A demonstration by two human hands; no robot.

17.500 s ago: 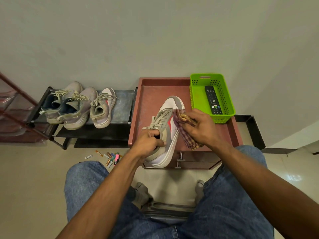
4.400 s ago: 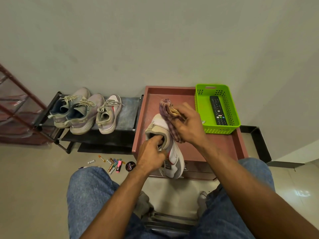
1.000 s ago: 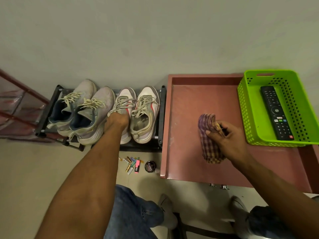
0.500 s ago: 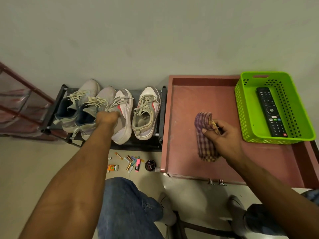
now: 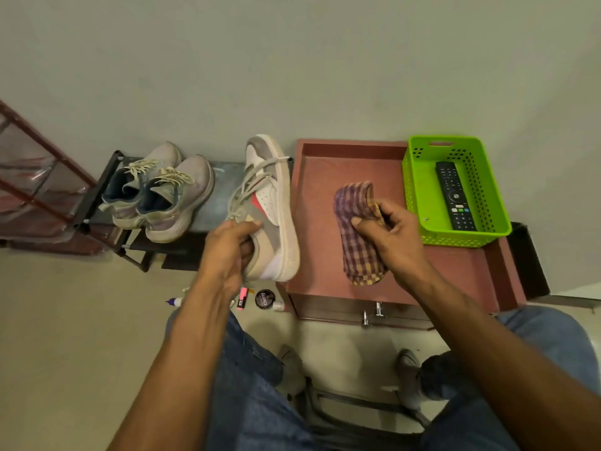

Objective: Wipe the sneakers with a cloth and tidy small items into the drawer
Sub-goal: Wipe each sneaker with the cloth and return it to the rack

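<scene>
Beside the bench (image 5: 455, 271): left grip (image 5: 227, 252) grasping white sneaker (image 5: 270, 206) at its heel, held over shoe rack (image 5: 224, 196); right grip (image 5: 387, 232) pinching checked cloth (image 5: 357, 242) on bench.

Almost nothing here can be read. The small round black tin (image 5: 264, 298) on the floor (image 5: 65, 320) has light lettering on its lid, but the letters are too small and blurred to make out. The remote control (image 5: 454, 195) in the green basket (image 5: 419, 203) carries coloured buttons and tiny marks, none of them legible, and the pink marker (image 5: 242, 293) near the tin shows a dark label that I also cannot read.
</scene>
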